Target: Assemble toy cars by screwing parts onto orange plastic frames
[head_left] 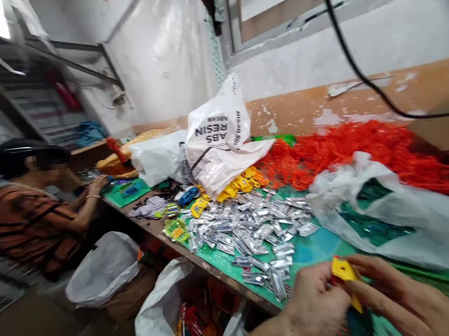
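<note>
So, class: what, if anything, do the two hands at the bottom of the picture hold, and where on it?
A small yellow plastic piece, pinched between both hands: the left hand at its left edge, the right hand at its right side.

Small yellow plastic piece [343, 271], flat, with a squarish upper end and a narrower strip running down from it. I hold it between both hands just above the near edge of the green bench mat. My left hand [313, 308] pinches its left side with thumb and fingertips; my right hand [399, 299] grips its right side, fingers curled over the lower strip. The piece stands roughly upright, tilted a little to the right, broad face toward me. A sliver of red shows at its upper left edge, possibly a second part attached, but motion blur prevents a firm reading. Lower end partly hidden by my right fingers.
</note>
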Motion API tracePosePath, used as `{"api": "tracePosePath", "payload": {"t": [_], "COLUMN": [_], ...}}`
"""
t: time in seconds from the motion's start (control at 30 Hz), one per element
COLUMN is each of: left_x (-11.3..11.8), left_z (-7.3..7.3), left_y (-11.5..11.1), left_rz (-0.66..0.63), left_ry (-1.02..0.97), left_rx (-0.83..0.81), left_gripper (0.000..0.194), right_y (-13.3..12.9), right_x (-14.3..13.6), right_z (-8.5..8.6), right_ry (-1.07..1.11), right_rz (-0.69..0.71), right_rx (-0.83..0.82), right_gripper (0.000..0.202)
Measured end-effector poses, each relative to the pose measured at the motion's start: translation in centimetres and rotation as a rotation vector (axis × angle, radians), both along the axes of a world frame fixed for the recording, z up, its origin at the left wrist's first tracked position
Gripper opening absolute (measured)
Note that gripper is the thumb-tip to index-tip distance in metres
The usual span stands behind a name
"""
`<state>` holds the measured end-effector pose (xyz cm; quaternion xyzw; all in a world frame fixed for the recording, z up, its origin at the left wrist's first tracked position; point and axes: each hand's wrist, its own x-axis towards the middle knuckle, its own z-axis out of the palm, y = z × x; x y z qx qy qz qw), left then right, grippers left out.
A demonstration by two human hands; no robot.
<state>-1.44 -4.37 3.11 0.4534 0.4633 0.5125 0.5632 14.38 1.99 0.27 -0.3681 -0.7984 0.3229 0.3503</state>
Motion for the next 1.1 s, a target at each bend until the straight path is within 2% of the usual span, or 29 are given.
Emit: {"api": "tracePosePath", "payload": {"t": [0.03,0.07,0.17,0.23,0.3,0.4,0.53,0.67,0.8,1.1], "left_x": [-0.2,-0.5,-1.4,-1.9,-2.2,-2.3,-2.1,-1.7,-1.3,-0.9], "left_z": [0.6,1.2,2.6,2.6,1.7,-0.5,-2.4,-2.5,-2.1,-2.2], "left_y": [-0.2,-0.4,-0.6,-0.6,-0.7,-0.7,-0.7,-0.6,-0.6,-0.6], "left_rz": [-0.025,-0.067,-0.194,-0.215,-0.185,-0.083,-0.005,-0.007,-0.012,-0.002], "left_ry": [0.059,0.123,0.227,0.324,0.473,0.735,0.980,1.103,1.130,1.173], "left_rx": [0.016,0.047,0.142,0.194,0.278,0.498,0.757,0.915,1.045,1.118], "left_gripper": [0.033,0.035,0.052,0.054,0.051,0.052,0.065,0.073,0.067,0.049], "right_y": [-0.3,-0.6,-1.0,-1.0,-1.2,-1.8,-2.5,-3.0,-3.5,-4.1], "right_x": [-0.1,-0.3,-0.8,-0.8,-0.6,-0.1,-0.2,-0.5,-0.1,0.0], "right_z": [1.1,2.1,3.8,3.6,2.6,0.6,-1.2,-1.8,-2.0,-1.7], "right_ry": [-0.041,-0.011,0.140,0.311,0.537,0.831,1.012,1.048,1.013,0.924], "right_rz": [0.104,0.128,0.127,0.101,0.081,0.096,0.123,0.146,0.146,0.077], "right_rx": [-0.178,-0.318,-0.533,-0.634,-0.686,-0.682,-0.663,-0.632,-0.596,-0.542], "right_gripper": [0.034,0.035,0.034,0.047,0.064,0.073,0.068,0.067,0.068,0.065]}}
